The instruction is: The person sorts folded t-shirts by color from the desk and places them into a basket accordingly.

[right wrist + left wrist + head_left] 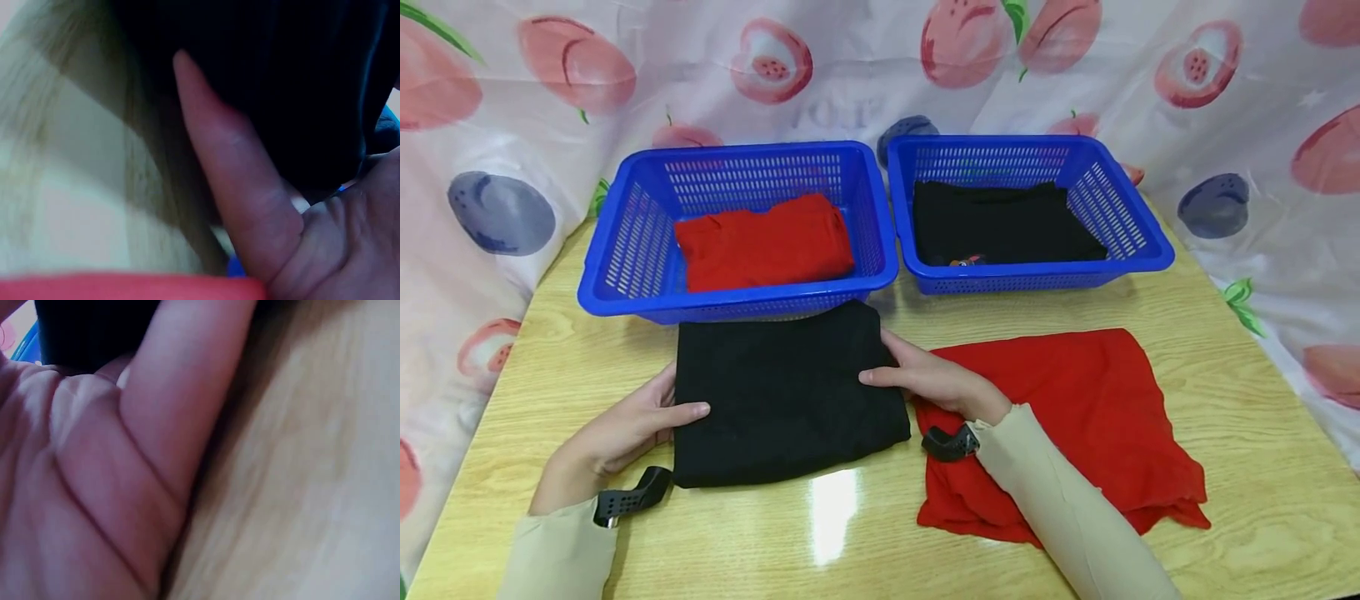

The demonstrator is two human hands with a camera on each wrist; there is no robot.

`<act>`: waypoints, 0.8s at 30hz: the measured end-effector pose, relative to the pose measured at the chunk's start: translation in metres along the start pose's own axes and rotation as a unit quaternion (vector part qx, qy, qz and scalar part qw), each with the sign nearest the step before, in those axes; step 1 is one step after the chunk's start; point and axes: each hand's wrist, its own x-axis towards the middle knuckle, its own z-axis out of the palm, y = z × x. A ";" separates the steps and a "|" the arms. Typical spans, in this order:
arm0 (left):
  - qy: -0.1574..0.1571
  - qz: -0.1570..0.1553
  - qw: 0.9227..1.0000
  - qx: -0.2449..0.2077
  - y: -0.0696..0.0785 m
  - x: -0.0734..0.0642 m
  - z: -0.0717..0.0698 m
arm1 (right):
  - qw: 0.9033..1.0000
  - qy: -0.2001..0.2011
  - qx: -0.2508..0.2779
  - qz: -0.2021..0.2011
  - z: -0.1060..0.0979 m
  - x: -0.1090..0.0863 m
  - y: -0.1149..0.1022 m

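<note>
Both hands hold a folded black garment by its two side edges, in front of the left basket. My left hand grips its left edge with the thumb on top and the other fingers beneath. At the opposite edge my right hand has its thumb on top, fingers behind and under. In the right wrist view, a finger lies under the dark cloth, just over the table. A spread red garment lies on the table, partly under the right forearm.
Two blue plastic baskets stand side by side at the back. The left basket contains a folded red garment; the right basket contains a folded black one. A fruit-patterned curtain hangs behind the wooden table.
</note>
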 end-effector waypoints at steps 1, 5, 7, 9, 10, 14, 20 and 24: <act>-0.001 0.001 1.000 -0.004 -0.001 -0.001 0.000 | 1.000 -0.001 -0.007 -0.001 0.000 0.000 0.001; -0.004 0.008 1.000 -0.015 -0.001 -0.003 0.001 | 1.000 -0.010 -0.002 -0.004 0.001 0.001 0.005; -0.009 0.013 1.000 -0.018 -0.001 -0.004 0.000 | 1.000 -0.012 0.006 -0.003 0.000 0.001 0.005; -0.016 0.020 0.999 -0.020 0.000 -0.004 0.000 | 1.000 -0.011 0.014 -0.002 0.000 0.001 0.004; -0.020 0.024 0.999 -0.021 0.001 -0.004 -0.001 | 1.000 -0.011 0.019 -0.001 0.000 0.002 0.004; -0.026 0.037 0.999 -0.024 0.002 -0.004 -0.002 | 1.000 -0.010 0.028 -0.003 -0.001 0.002 0.002; -0.028 0.045 0.998 -0.030 0.000 -0.004 -0.004 | 0.999 -0.020 0.043 -0.010 -0.002 0.000 0.002; -0.034 0.056 0.997 -0.039 -0.001 -0.004 -0.004 | 0.998 -0.026 0.063 -0.010 -0.003 -0.001 0.001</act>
